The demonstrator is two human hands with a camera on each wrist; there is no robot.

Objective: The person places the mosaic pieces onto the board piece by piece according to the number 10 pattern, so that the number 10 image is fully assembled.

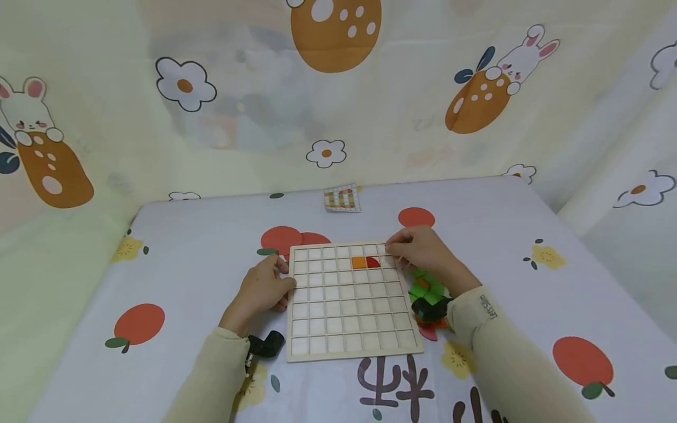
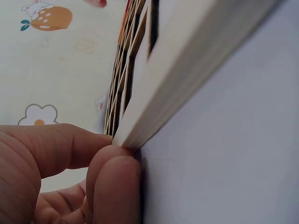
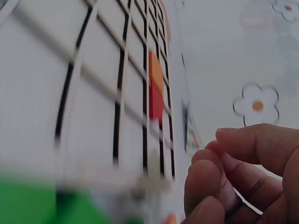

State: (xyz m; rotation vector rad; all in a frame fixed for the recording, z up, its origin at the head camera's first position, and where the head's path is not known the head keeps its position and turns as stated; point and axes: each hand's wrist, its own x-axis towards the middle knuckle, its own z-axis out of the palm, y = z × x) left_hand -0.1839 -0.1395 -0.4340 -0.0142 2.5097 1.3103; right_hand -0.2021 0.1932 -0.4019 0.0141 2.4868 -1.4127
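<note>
A square wooden grid board (image 1: 325,356) lies before me, most of its cells bare. An orange square tile (image 1: 359,262) and, right of it, a red quarter-round tile (image 1: 372,262) fill neighbouring cells near the top. My left hand (image 1: 262,286) pinches the board's left edge, thumb on the rim and fingertips against the side in the left wrist view. By the top right corner is my right hand (image 1: 423,251), its fingers loosely curled. The right wrist view shows nothing between those fingers (image 3: 203,179), and they look apart from the board.
Green pieces (image 1: 435,288) and red-orange pieces (image 1: 431,330) lie along the board's right side, partly hidden by the right hand and wrist camera. A small patterned card (image 1: 342,198) lies at the back of the cloth-covered table (image 1: 211,223). Behind it hangs a printed curtain (image 1: 238,147).
</note>
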